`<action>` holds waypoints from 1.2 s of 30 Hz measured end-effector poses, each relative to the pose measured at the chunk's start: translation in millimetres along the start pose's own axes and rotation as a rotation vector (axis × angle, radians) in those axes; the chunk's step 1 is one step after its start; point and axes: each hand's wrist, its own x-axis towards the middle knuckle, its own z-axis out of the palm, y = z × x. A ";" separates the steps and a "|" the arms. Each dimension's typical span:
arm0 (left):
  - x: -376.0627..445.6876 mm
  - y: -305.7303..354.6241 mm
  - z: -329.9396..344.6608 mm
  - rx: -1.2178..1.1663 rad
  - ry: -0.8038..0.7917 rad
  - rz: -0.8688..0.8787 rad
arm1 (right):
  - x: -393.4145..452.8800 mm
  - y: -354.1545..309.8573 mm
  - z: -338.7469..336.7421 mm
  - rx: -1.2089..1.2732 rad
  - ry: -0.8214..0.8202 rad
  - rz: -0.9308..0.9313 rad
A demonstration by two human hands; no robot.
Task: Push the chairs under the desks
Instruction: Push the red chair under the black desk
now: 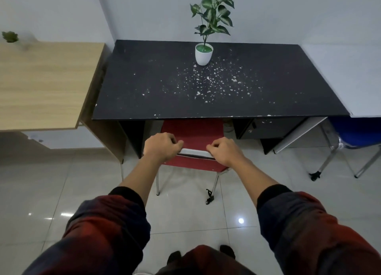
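Both hands, left hand (161, 149) and right hand (223, 152), grip the red chair (192, 130) backrest top, equally near. Seat lies straight ahead of the hands, partly under the black bench (144, 93); push goes directly forward.

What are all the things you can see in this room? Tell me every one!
red chair: 1, red with metal legs, front of seat under the black desk, both hands on its backrest
black desk: 1, black with white chipped specks, centre, against the wall
potted plant: 1, green leaves in white pot, at the back of the black desk
wooden desk: 1, light wood, left of the black desk
blue chair: 1, blue with metal legs, far right, partly under a white desk
white desk: 1, white, right edge
floor: glossy pale tiles
left hand: 1, grips backrest top
right hand: 1, grips backrest top
sleeves: 2, dark red plaid
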 end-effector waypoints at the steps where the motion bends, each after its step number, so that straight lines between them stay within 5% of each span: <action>1: 1.2 5.1 0.2 -0.010 -0.012 0.008 | 2.8 3.3 -4.4 0.001 -0.009 -0.006; 21: 17.5 100.6 19.6 -0.021 0.012 -0.186 | 59.9 62.6 -76.7 -0.094 -0.106 -0.144; 36: 46.9 49.5 -5.8 -0.016 -0.019 -0.219 | 72.3 19.5 -44.1 -0.048 -0.063 -0.141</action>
